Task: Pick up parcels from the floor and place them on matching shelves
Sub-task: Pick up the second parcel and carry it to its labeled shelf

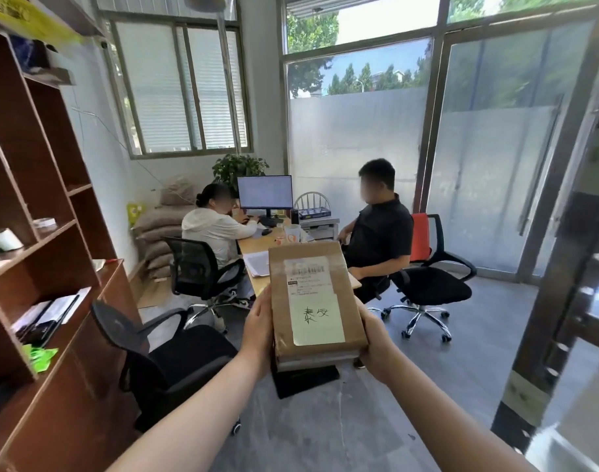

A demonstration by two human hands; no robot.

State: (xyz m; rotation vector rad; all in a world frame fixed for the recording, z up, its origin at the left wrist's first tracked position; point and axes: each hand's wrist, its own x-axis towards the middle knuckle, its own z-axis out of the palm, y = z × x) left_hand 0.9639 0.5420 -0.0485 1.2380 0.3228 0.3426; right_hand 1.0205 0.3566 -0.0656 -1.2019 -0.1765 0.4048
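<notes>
I hold a small stack of parcels in front of me at chest height. The top one is a brown cardboard parcel (pixel 311 294) with a white shipping label and a pale yellow note with handwritten characters. Beneath it lie a grey parcel and a black parcel (pixel 305 381). My left hand (pixel 257 332) grips the stack's left edge and my right hand (pixel 376 345) grips its right edge. A brown wooden shelf unit (pixel 49 267) stands at the left, and a dark metal rack upright (pixel 560 284) rises at the right.
Two people sit at a wooden desk (pixel 257 247) with a monitor straight ahead. A black office chair (pixel 168 356) stands close at my left, and another black chair (pixel 431 284) at the right. Stacked sacks (pixel 158 233) lie by the wall. Grey floor lies below.
</notes>
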